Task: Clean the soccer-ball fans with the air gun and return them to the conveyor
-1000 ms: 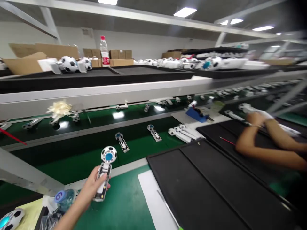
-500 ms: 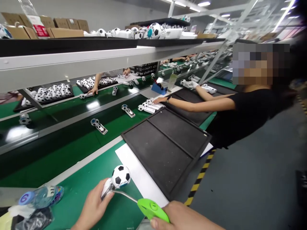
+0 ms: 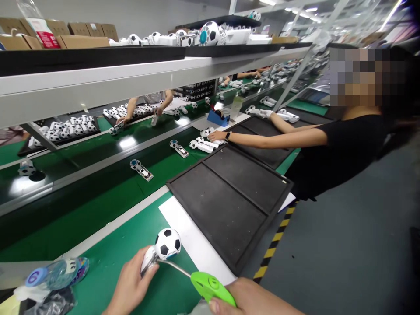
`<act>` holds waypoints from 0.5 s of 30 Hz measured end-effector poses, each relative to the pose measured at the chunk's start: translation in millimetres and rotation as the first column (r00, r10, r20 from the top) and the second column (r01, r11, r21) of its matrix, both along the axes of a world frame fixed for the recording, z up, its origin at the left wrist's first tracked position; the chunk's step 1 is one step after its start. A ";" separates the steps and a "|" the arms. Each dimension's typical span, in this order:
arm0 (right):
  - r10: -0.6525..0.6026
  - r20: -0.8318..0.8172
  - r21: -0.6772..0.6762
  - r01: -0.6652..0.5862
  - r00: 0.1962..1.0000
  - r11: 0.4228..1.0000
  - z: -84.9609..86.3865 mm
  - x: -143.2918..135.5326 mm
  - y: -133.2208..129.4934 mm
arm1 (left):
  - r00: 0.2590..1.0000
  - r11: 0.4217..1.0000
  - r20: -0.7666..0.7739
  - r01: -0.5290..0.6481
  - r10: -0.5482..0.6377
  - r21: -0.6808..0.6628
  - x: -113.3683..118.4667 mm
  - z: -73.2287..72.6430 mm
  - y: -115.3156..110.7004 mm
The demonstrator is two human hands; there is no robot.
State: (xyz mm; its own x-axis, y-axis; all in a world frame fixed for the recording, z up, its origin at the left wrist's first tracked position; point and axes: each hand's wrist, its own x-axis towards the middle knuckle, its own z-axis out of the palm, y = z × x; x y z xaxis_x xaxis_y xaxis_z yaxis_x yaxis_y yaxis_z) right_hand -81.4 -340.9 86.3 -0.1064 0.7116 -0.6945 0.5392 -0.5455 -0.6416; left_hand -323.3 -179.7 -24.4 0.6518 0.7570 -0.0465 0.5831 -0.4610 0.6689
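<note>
Device with a soccer-ball head (image 3: 168, 243) over the near edge of the green worktop (image 3: 108, 245), ball end toward the far right, handle running back down and left into the person's left hand (image 3: 133, 280). That hand grasps the handle, thumb along the near side; the long axis slants up to the right.

Right hand (image 3: 252, 297) comes in from the lower right, wrapped around a green-handled tool (image 3: 213, 288). Its metal shaft points up and left, crossing the line of the device at a steep angle. Tip reaches the place where ball and handle join, just beside the left thumb; whether it touches or is seated in anything, I cannot tell from here. Everything hinges on that meeting of tip and joint. Left hand is nearer the device; the right reaches it only through the tool. Closest obstruction: the left thumb itself, then the underside of the ball.

Around: white sheet (image 3: 183, 232) just beyond the ball, partly under a black tray (image 3: 229, 205). Clear bottle (image 3: 57, 275) with a blue cap well to the left. Past the worktop edge, two similar pieces, one here (image 3: 141, 169), lie on a green belt (image 3: 98, 192). Farther right, a co-worker's hand (image 3: 217, 136) rests at some white pieces (image 3: 204, 145).
</note>
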 end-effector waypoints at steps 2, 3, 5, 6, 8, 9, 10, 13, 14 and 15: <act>-0.003 0.000 -0.012 0.003 1.000 1.000 -1.8 0.1 1.9 | 1.000 1.000 -0.009 0.012 -0.012 -0.003 -1.0 -1.7 -0.9; 0.002 0.007 -0.023 -0.001 1.000 1.000 -1.6 -0.2 3.8 | 1.000 1.000 -0.010 0.013 -0.013 -0.007 -0.9 -1.7 -1.5; -0.003 0.026 -0.057 0.004 1.000 0.998 1.6 -1.0 8.6 | 1.000 1.000 -0.013 0.003 -0.003 -0.016 0.2 -0.8 -2.2; -0.009 0.037 -0.080 0.012 0.999 0.997 4.1 -1.4 11.4 | 1.000 1.000 -0.014 -0.008 0.007 -0.021 0.9 0.0 -2.2; -0.031 0.048 -0.112 0.036 0.998 0.993 9.6 -1.9 16.5 | 0.999 0.999 -0.022 -0.036 0.036 -0.021 1.7 1.4 -1.4; -0.046 0.047 -0.119 0.052 0.998 0.992 12.0 -1.9 18.7 | 0.998 0.999 -0.028 -0.051 0.050 -0.017 1.4 1.8 -0.7; -0.057 0.044 -0.122 0.062 0.997 0.991 13.9 -1.6 20.5 | 0.997 0.998 -0.033 -0.064 0.063 -0.014 0.6 2.1 0.1; -0.076 0.028 -0.130 0.079 0.997 0.988 15.4 -0.5 24.1 | 0.995 0.996 -0.043 -0.089 0.089 -0.009 -3.7 2.2 2.2; -0.075 0.029 -0.132 0.079 0.997 0.988 14.6 -0.2 24.8 | 0.995 0.996 -0.044 -0.090 0.089 -0.011 -5.0 2.2 2.6; -0.074 0.028 -0.134 0.077 0.997 0.988 13.4 0.0 25.3 | 0.995 0.996 -0.044 -0.087 0.086 -0.012 -5.9 2.3 2.8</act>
